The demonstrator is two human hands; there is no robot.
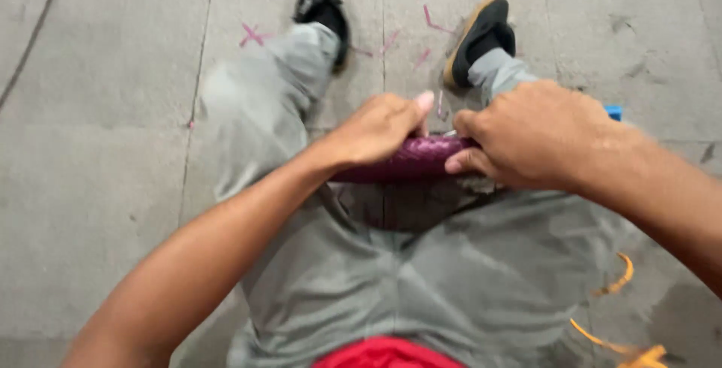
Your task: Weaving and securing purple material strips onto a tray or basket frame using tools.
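The concrete floor [98,157] fills the frame, grey and slabbed, with a seam running down from the top centre. A person sits on it with legs stretched toward the top of the frame, in grey trousers [451,270] and black shoes [323,3], a strip of red cloth [383,354] at the bottom centre.

In the middle of the frame, over the lap, lies a purple woven piece [410,159], long, rounded and textured, held level between both hands. The left hand [376,127] comes in from the lower left and is closed over its left end, thumb raised along the top. The right hand [534,135] comes in from the right edge and is clenched over its right end, knuckles up, fingertips curled under. The frame is blurred, so how the strands run cannot be told.

To do this well, I judge that both hands should keep even pressure on the piece, with it braced against the thighs so it does not twist, and the thumbs guiding the weave.

Smaller things: orange strips [620,278] at the lower right, pink scraps [252,35] scattered near the shoes at the top, and a blue corner [614,112] just behind the right wrist.
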